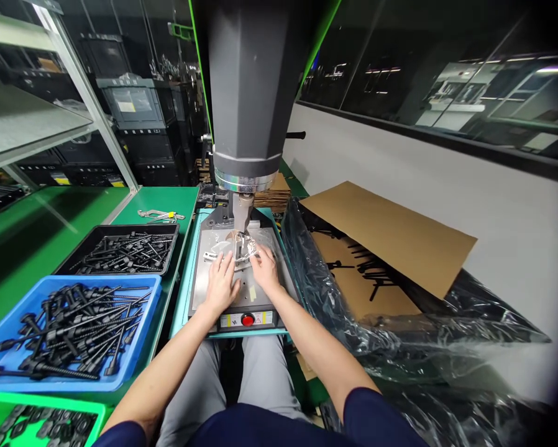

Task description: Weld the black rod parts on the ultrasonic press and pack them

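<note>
A press-like machine head (246, 93) comes down over a flat metal work plate (204, 288). Its narrow metal tip (243, 211) ends at a crinkled, shiny clear plastic piece (247, 246) on a small fixture. My left hand (222, 282) lies on the left side of the plate, fingers stretched forward beside the fixture and thumb apart. My right hand (266, 270) is at the right edge of the plastic, its thumb and fingers closed on it. What lies under the plastic is hard to make out. A red button (248, 320) sits on the machine's front.
To the left stand a blue bin (143, 335) and a black tray (179, 239) of black threaded parts, plus a green bin (99, 413) of small black pieces. On the right, a cardboard sheet (391, 230) rests over a box lined with black plastic (316, 279). Shelving (74, 68) rises at left.
</note>
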